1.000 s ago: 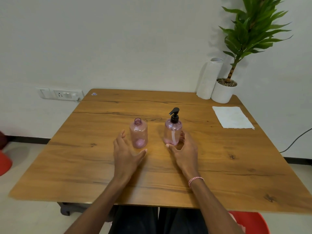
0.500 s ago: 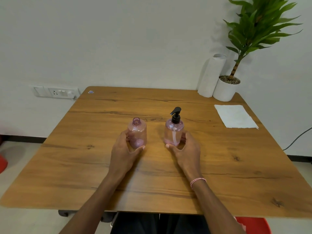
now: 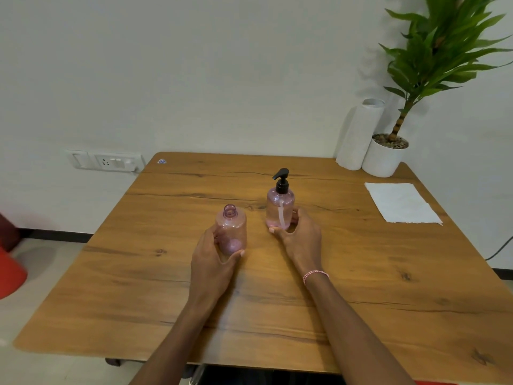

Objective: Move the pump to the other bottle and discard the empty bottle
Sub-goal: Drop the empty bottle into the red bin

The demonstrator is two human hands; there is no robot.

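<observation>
**Both hands on the two pink bottles**

Together, the two hands were wrapped around the bottles near the middle of the wooden table (image 3: 361,273). The left hand (image 3: 212,257) curled around the lower half of the open-necked, translucent pink plastic bottle (image 3: 231,227): its thumb lay across the near side of the base, while the fingers went round the left side and were partly seen through the plastic. That bottle stood upright or very slightly tilted; whether its base touched the wood could not be told.

The right hand (image 3: 299,237) cupped the second translucent pink bottle (image 3: 279,211) from its right and near sides, thumb tip at the base in front, fingers curved round behind on the right. This bottle stood upright on the table, carrying the black pump (image 3: 281,182) screwed into its neck, spout pointing left, with the pale dip tube visible inside. A red-and-white thread bracelet (image 3: 315,275) circled the right wrist.

The two bottles were near each other but apart, the pump bottle a little farther from the person. At the far right corner stood a white paper roll (image 3: 356,134) just beside a white potted green plant (image 3: 385,157), with a flat white paper sheet (image 3: 399,202) lying nearer.
</observation>
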